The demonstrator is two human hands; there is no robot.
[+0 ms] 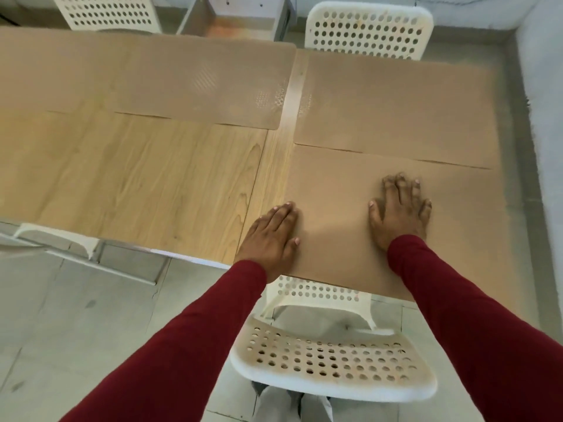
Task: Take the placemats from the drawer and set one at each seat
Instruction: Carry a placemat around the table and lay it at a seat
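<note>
Placemats (pixel 396 108): plain tan. Table (pixel 137 178): pale wood grain. Chairs (pixel 332 363): white, with a perforated hole pattern. Sleeves (pixel 475 324): dark red. Floor (pixel 61 315): grey tile.

Four tan placemats (pixel 396 105), four white perforated chairs (pixel 335 360), one wooden table (pixel 137 178), one open drawer (pixel 234 19), two hands (pixel 271 236)

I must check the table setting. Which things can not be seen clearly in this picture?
- Head view: the far-left placemat is cut off by the left edge.
- The open drawer is cut off by the top edge.
- The near-left chair is mostly hidden under the table.
</note>
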